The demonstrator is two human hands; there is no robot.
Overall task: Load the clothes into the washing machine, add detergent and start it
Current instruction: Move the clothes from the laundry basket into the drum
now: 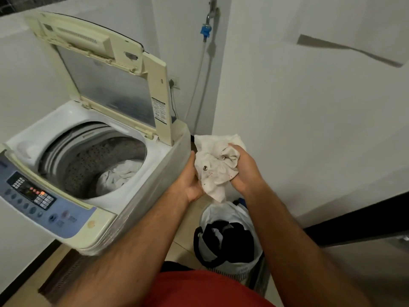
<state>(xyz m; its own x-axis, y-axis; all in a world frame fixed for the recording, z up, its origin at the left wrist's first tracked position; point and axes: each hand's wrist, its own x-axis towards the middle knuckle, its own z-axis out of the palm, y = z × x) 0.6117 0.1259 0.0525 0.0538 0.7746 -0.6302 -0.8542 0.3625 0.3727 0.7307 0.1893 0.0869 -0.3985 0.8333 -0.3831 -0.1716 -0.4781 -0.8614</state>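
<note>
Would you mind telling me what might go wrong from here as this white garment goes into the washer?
1. The white garment, held by both the left hand and right hand, shows reddish marks that may not wash out untreated.
2. Dark clothes wait in the laundry basket; mixed with the white laundry in the drum, they could bleed.

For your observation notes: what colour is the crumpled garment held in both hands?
White crumpled garment with small red marks; head view.
</note>
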